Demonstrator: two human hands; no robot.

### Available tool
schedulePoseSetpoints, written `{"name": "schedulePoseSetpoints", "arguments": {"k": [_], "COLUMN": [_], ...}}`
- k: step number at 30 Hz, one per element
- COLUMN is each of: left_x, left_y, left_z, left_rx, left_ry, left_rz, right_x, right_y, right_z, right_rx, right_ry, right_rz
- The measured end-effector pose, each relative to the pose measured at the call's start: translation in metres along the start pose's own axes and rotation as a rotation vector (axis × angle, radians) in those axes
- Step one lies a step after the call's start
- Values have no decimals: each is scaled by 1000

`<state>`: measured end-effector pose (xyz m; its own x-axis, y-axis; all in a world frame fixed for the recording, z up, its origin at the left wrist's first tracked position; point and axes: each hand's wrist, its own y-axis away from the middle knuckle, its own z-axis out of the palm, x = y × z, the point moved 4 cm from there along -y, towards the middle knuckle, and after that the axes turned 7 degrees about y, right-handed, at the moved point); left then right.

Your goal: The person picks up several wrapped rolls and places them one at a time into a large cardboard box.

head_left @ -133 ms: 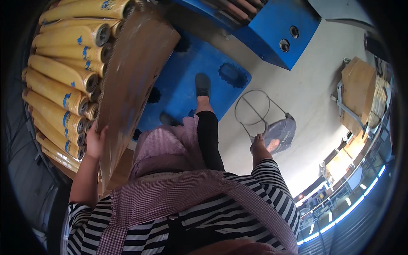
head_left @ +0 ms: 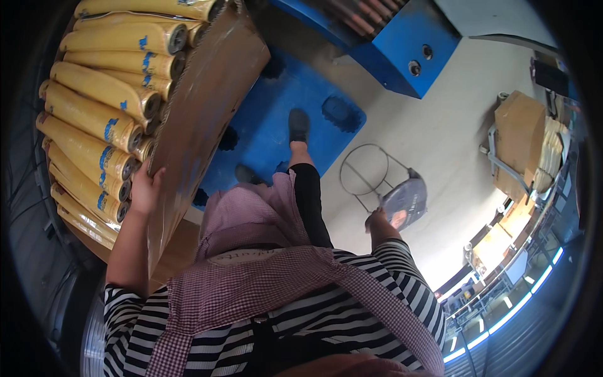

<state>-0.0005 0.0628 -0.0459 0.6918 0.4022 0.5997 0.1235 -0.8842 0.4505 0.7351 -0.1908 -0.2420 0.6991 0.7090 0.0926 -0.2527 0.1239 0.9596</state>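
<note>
My left hand grips the top edge of a tall brown cardboard box, its thumb on the outer wall and its fingers partly hidden over the edge. Inside the box, several yellow-wrapped rolls with blue marks and round, grey-rimmed ends lie stacked beside that hand. Out to my right, my right hand hangs low, overlapping the edge of a stool's dark seat. Its fingers are small and blurred, and whether it touches the stool cannot be made out.
Underfoot lies a blue plastic pallet with dark recesses. A blue machine stands beyond it. The stool's metal ring is over the grey floor. At right, a wheeled cart carries a cardboard box.
The view has shifted slightly, so the rolls and box appear farther right. My left hand sits a little higher on the box edge. My right hand appears slightly lower beside the seat.
</note>
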Motion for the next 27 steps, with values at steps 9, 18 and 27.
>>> {"name": "schedulePoseSetpoints", "arguments": {"k": [9,18,27], "left_x": [40,63,-55], "left_y": [42,95,387], "left_z": [5,36,81], "left_rx": [41,135,754], "left_ry": [-137,-158,-394], "left_rz": [24,-56,-78], "right_x": [-158,-7,-1], "right_y": [148,280,63], "right_z": [126,99,67], "right_rx": [329,712,772], "right_ry": [-895,-1059,-687], "right_rz": [-264,186,-242]}}
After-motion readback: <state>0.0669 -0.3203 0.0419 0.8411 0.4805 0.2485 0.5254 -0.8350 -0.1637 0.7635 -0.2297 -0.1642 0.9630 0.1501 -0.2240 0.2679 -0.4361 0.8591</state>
